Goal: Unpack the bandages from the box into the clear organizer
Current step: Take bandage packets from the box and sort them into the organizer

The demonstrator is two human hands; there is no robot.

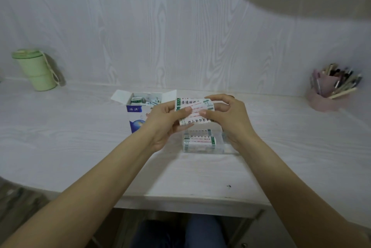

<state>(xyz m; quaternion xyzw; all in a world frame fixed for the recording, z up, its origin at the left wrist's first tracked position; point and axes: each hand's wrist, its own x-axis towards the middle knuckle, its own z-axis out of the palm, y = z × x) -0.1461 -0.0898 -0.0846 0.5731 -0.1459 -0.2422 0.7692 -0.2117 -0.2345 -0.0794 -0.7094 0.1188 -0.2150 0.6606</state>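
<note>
Both my hands hold a small stack of white bandage strips [193, 110] with green ends and red print, just above the desk. My left hand [163, 122] grips the stack's left side with the thumb on top. My right hand [224, 117] pinches its right side. Directly below sits the clear organizer [219, 143], with several bandages [198, 144] stacked inside. Behind my left hand stands the open white and blue box [136, 114], flaps up, with more bandages [146, 100] loose inside.
A green lidded cup [35, 70] with a cord stands at the back left by the wall. A pink holder [326, 96] full of pens and brushes stands at the back right. The white desk's front edge [180, 201] runs close to my knees.
</note>
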